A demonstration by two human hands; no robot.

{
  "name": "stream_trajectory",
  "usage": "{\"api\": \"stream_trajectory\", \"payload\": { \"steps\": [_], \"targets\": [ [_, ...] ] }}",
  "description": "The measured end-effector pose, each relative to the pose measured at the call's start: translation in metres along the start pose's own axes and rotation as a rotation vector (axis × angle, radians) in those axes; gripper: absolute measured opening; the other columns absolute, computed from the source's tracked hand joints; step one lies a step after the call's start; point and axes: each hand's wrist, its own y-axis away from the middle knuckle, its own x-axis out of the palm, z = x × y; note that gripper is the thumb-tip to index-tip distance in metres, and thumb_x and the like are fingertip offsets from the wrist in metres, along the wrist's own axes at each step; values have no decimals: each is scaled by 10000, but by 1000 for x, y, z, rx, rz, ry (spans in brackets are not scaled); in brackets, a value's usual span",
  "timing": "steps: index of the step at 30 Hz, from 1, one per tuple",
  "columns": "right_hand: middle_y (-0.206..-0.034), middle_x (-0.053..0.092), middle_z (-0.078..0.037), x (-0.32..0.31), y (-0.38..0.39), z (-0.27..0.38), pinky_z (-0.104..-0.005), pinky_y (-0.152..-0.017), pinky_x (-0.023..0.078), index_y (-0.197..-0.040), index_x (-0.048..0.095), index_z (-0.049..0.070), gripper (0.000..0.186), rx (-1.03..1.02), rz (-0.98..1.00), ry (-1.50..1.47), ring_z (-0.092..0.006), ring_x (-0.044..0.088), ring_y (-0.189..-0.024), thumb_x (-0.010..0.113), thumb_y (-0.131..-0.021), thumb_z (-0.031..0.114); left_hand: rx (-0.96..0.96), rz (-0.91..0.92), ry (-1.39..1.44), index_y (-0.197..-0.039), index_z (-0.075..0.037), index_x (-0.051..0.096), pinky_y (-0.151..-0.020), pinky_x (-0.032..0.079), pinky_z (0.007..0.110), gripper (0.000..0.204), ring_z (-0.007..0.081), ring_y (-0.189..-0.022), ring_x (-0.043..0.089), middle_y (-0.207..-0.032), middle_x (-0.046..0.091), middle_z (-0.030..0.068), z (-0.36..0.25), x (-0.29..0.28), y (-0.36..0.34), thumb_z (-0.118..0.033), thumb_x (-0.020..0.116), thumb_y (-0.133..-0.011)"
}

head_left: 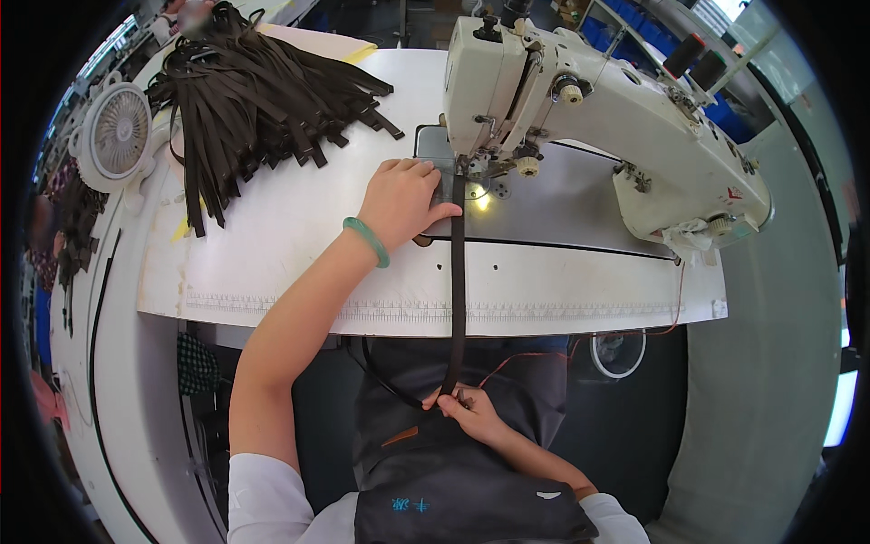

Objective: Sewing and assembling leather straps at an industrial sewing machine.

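A long dark brown strap [458,290] runs from under the needle area of a white sewing machine [671,136], straight toward me over the table's front edge. My left hand [403,195] lies palm down on the machine's metal bed [553,195], just left of the needle. Its fingers are stretched out and its thumb reaches to the strap's edge. Below the tabletop, in front of my dark apron, my right hand [476,417] is closed round the strap. A loop of the strap bends away to the left from there. The machine's lamp lights a spot right of the strap.
A thick pile of dark brown straps [258,95] covers the table's back left. Beside it stands a small white fan [120,131]. Dark thread spools [684,56] are behind the machine. A printed ruler scale [362,311] follows the front edge of the white table [299,249].
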Motion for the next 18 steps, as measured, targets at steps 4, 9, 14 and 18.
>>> {"api": "stream_trajectory", "payload": {
  "steps": [4, 9, 14, 18],
  "targets": [
    [-716, 610, -47, 6, -9, 17, -173, -512, 332, -884, 621, -29, 253, 127, -231, -47, -43, 449, -560, 507, -891, 197, -38, 140, 46, -1066, -6, 573, -981, 287, 449, 718, 264, -1106, 468, -1157, 522, 126, -6, -10, 8, -585, 622, -644],
    [-675, 594, -39, 11, -32, 39, -180, -462, 299, -905, 620, -1, 255, 94, -311, -337, -24, 393, -509, 496, -899, 222, -35, 192, 62, -1241, 3, 416, -991, 166, 567, 963, 281, -1256, 290, -1282, 392, 160, -9, -6, 20, -689, 587, -594],
    [-809, 602, -27, 9, -28, 21, -170, -519, 330, -945, 606, -11, 270, 6, -100, -152, -22, 390, -557, 461, -916, 216, -99, 233, 58, -1233, -4, 432, -1006, 154, 554, 942, 276, -1254, 296, -1288, 395, 135, -9, -6, 10, -689, 578, -604],
    [-780, 603, -25, 12, -26, 17, -175, -490, 322, -920, 613, -8, 263, 12, -152, -146, -22, 390, -537, 474, -910, 215, -101, 193, 28, -1235, -22, 442, -1014, 142, 549, 910, 282, -1243, 312, -1284, 407, 114, -6, -5, 9, -668, 595, -612]
  ]
}}
